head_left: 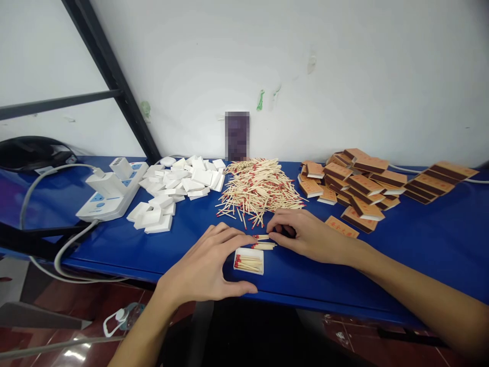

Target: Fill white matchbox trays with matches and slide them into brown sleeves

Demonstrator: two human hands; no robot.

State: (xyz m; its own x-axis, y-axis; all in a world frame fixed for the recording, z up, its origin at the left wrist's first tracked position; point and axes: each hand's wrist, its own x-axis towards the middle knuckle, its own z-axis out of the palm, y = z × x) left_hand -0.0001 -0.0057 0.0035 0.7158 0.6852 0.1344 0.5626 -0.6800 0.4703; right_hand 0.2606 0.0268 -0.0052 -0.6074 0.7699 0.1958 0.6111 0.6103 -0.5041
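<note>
A small white matchbox tray lies at the front of the blue table, with several red-tipped matches inside. My left hand curves around its left side, thumb and forefinger spread apart. The left forefinger reaches to the red heads of a few loose matches just beyond the tray. At their plain ends, my right hand has its thumb and fingers closed on them. Another small row of matches lies between these and the tray. Behind both hands rises a big heap of matches.
White empty trays are piled at the left, beside a white power strip with cables. Brown matchbox sleeves are heaped at the right. A pixelated dark rectangle stands against the wall. A black metal frame rises at left.
</note>
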